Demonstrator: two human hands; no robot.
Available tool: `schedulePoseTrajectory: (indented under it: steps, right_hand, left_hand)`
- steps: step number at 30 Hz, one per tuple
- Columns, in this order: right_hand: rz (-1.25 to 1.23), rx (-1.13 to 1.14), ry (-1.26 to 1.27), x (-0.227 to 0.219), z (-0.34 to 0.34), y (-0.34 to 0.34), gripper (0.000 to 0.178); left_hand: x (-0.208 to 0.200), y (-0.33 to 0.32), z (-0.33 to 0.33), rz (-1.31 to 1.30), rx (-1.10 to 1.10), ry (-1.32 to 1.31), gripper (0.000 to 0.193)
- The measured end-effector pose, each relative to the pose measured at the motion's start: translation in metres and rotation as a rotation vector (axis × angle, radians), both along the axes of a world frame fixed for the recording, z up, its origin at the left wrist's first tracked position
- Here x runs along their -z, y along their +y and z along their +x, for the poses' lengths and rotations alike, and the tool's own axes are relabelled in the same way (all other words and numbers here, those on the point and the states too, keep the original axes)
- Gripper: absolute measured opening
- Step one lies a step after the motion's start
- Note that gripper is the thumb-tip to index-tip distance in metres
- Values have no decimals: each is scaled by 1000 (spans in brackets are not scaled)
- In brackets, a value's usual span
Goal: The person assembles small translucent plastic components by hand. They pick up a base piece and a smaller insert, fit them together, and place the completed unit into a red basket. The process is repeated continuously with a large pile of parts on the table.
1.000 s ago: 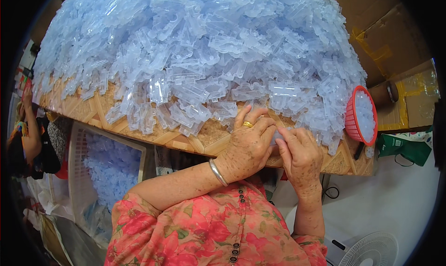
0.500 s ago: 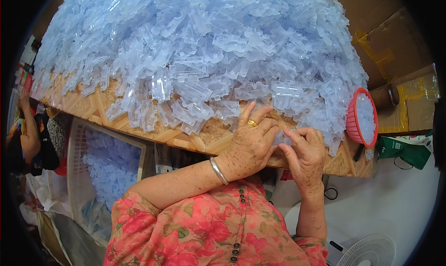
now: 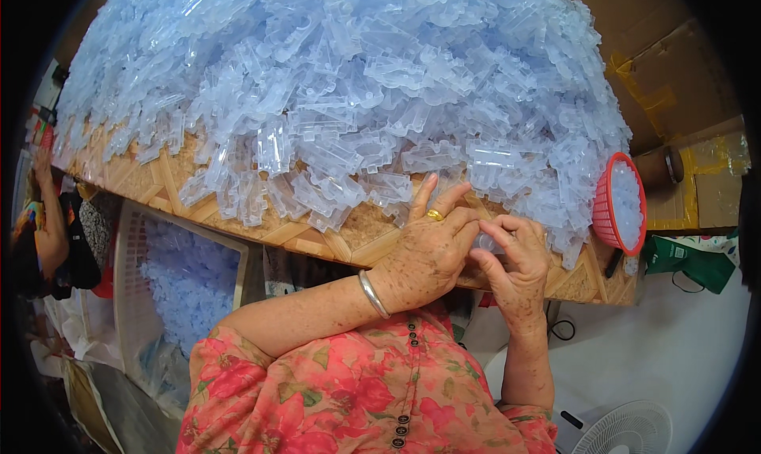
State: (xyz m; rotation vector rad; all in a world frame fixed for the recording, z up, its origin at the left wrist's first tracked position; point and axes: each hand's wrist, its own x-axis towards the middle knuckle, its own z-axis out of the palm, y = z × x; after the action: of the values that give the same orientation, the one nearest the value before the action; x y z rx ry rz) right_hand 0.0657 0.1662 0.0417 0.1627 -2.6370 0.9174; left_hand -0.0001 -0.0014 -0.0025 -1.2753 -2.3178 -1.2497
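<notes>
Across the brown, wood-patterned desk (image 3: 366,226) spreads a heap of pale-blue translucent plastic pieces (image 3: 357,97); by its front edge, the half-curled left hand (image 3: 434,254) and right hand (image 3: 519,264), thumb and forefinger parted, flank 1 clear plastic piece (image 3: 490,243); I cannot tell the left's grip.

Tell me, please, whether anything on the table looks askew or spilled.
The red basket at the right end of the table seems tilted, though the fisheye view may exaggerate it. Otherwise nothing stands out: the clear plastic pieces simply lie heaped loosely.
</notes>
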Motion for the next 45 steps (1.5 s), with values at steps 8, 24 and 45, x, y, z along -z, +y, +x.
schedulePoseTrajectory:
  steps: [8,24,45]
  right_hand:
    - [99,5,-41,-3,1,-3,29]
    - [63,182,-237,-20,17,5,34]
    - [-811,170,-1033,-22,-2,34,41]
  left_hand:
    - [3,2,-1,-6,18,15,41]
    - [-30,-19,1,-125,-9,53,49]
    - [-40,6,-25,-64,309,-1410,25]
